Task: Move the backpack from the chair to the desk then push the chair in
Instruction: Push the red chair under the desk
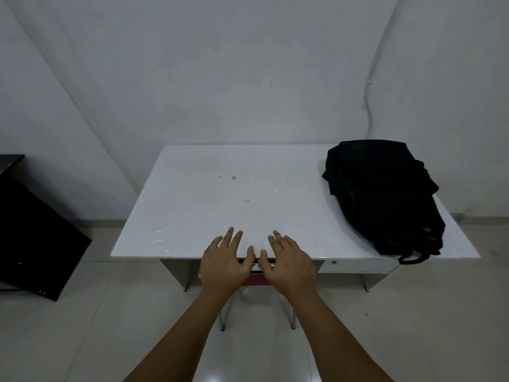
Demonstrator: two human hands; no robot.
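Both hands out flat, fingers spread, gripping nothing: my left hand (224,261) & right hand (286,261) sit over the red chair w/ metal legs (254,281), tucked under the white rectangular desk (209,194). Black fabric backpack (385,197) lies on desk's right end.

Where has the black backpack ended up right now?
In the head view, the backpack lies on the right end of the white desk, near the wall, one strap hanging over the front edge above a small drawer.
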